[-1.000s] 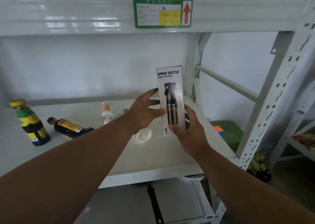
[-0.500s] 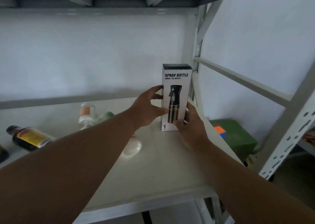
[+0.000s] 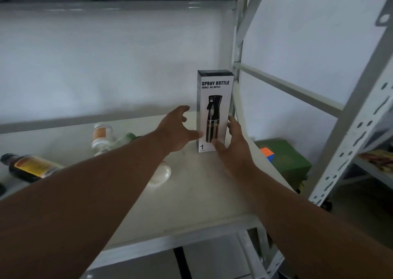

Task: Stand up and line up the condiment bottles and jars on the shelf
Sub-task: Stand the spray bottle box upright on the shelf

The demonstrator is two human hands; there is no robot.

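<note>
both hands, left hand and right hand, have opened their grip off the now-standing spray bottle box at centre frame, while the dark sauce bottle and jars at left lie toppled.

Looks like a storeroom / stockroom, not a home kitchen. Bare white metal racking w/ slotted, perforated uprights & diagonal braces, plain white wall behind. Boxed retail item, the spray bottle box, stands upright on the shelf between both grips. Green carton on the floor right of the right grip; second rack further right.
</note>
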